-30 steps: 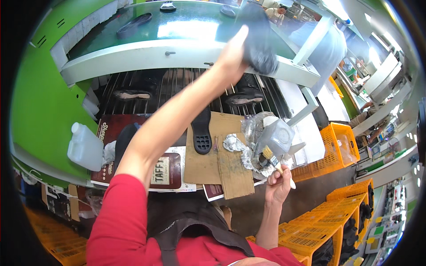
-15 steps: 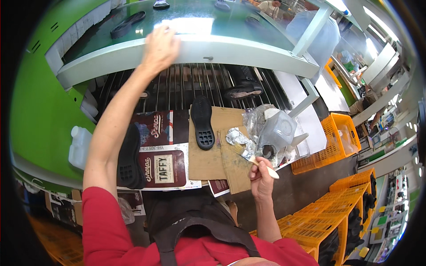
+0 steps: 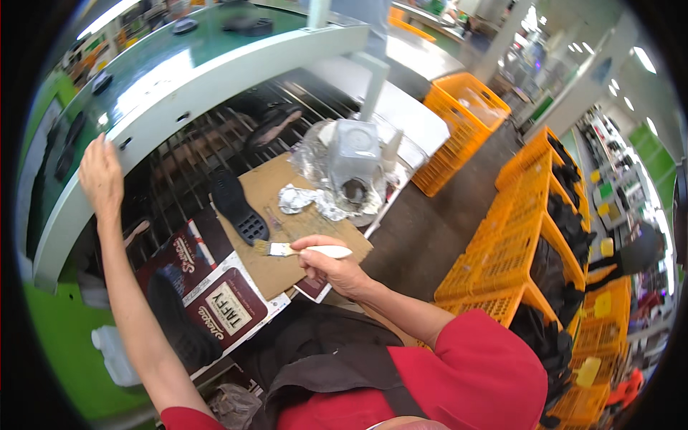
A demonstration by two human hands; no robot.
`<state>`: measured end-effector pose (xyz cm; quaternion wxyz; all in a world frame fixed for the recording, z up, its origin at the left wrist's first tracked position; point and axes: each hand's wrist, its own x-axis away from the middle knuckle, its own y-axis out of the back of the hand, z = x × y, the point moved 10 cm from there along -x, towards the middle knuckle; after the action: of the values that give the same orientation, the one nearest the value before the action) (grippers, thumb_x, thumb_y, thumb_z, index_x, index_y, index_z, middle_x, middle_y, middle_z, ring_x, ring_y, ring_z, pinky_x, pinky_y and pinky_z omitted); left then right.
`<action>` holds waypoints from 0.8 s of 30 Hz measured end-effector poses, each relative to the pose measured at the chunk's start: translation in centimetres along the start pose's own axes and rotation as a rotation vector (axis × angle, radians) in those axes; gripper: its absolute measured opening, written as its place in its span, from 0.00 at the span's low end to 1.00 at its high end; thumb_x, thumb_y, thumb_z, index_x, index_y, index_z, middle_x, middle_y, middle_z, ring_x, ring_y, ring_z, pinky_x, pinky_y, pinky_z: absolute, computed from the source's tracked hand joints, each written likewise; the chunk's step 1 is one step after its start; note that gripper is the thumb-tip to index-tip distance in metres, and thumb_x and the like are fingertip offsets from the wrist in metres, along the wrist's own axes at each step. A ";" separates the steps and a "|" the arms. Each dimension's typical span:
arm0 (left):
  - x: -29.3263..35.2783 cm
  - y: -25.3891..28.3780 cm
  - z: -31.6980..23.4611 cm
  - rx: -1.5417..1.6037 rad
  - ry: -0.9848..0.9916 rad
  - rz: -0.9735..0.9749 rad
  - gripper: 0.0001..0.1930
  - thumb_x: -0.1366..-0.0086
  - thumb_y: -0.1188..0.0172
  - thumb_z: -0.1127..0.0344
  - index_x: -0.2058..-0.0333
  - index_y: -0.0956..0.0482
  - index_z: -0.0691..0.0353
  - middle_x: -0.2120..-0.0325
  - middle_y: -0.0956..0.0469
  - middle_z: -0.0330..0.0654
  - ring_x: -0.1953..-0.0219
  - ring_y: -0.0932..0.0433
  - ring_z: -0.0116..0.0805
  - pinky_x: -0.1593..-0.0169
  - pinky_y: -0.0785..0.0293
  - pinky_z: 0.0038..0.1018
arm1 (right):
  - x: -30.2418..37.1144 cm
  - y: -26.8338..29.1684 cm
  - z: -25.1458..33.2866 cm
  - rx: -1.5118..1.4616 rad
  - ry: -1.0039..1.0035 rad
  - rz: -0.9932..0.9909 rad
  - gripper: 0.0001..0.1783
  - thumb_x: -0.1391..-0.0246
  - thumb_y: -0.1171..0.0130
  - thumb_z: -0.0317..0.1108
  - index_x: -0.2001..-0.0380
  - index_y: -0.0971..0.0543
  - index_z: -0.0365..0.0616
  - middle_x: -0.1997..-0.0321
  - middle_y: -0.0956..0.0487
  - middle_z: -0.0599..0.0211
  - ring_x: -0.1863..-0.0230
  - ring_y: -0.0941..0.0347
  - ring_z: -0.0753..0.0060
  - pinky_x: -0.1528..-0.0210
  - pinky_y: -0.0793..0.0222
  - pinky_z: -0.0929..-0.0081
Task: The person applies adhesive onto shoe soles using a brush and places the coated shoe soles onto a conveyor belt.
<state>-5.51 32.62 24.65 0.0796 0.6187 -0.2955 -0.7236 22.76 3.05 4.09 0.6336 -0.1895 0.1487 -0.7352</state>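
Observation:
My right hand [image 3: 333, 266] is closed round the white handle of a paintbrush [image 3: 283, 249]. The brush's bristles are at the heel of a black shoe sole [image 3: 240, 208], whose gridded end lies on a brown cardboard sheet [image 3: 279, 276]; whether they touch I cannot tell. Farther left, my left hand [image 3: 102, 175] is at the pale conveyor rail [image 3: 179, 100], fingers extended upward and nothing visible in them. Another black sole [image 3: 179, 322] lies beside my left forearm on printed cardboard [image 3: 229, 301].
Beyond the brush stand a cut translucent plastic jug [image 3: 355, 154] and crumpled foil [image 3: 304, 199]. Soles ride on the green belt [image 3: 154, 54]; a dark shoe [image 3: 276, 125] rests on the rods below. Orange crates [image 3: 494, 251] line the right, and a white jug [image 3: 115, 355] stands left.
The view has swung to the right. My right hand has brought the paintbrush from beside the foil to the sole's heel. My left hand remains by the rail, farther left in view.

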 end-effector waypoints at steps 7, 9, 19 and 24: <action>-0.2 -1.0 0.2 0.042 -0.013 0.044 0.22 0.28 0.61 0.54 0.45 0.29 0.62 0.47 0.29 0.48 0.43 0.33 0.44 0.39 0.42 0.36 | 0.6 0.1 -0.2 0.009 -0.036 -0.005 0.16 0.42 0.43 0.35 0.54 0.26 0.38 0.72 0.26 0.71 0.76 0.31 0.86 0.78 0.37 0.85; -0.2 -1.0 -0.2 0.021 -0.028 0.034 0.22 0.28 0.61 0.55 0.45 0.29 0.62 0.47 0.29 0.48 0.43 0.33 0.44 0.39 0.42 0.36 | 0.5 0.1 -0.3 0.005 -0.036 0.006 0.16 0.41 0.44 0.35 0.54 0.26 0.37 0.72 0.26 0.71 0.76 0.31 0.86 0.78 0.37 0.85; 0.4 1.7 -1.8 0.120 -0.027 -0.049 0.17 0.33 0.52 0.61 0.49 0.27 0.62 0.51 0.26 0.48 0.45 0.32 0.44 0.40 0.41 0.37 | 0.2 0.9 -1.3 0.010 -0.059 -0.058 0.14 0.41 0.45 0.34 0.54 0.25 0.38 0.73 0.26 0.74 0.77 0.33 0.87 0.78 0.39 0.89; 0.7 2.6 -1.2 0.130 0.010 -0.035 0.17 0.33 0.52 0.62 0.49 0.27 0.64 0.51 0.27 0.48 0.45 0.32 0.43 0.40 0.42 0.37 | 0.0 0.2 -1.1 -0.023 -0.070 -0.042 0.15 0.41 0.45 0.34 0.54 0.26 0.38 0.73 0.26 0.74 0.75 0.33 0.86 0.76 0.38 0.88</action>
<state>-5.12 29.79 25.36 0.0281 0.6312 -0.3305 -0.7011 22.43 2.96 2.96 0.6207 -0.2254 0.1306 -0.7395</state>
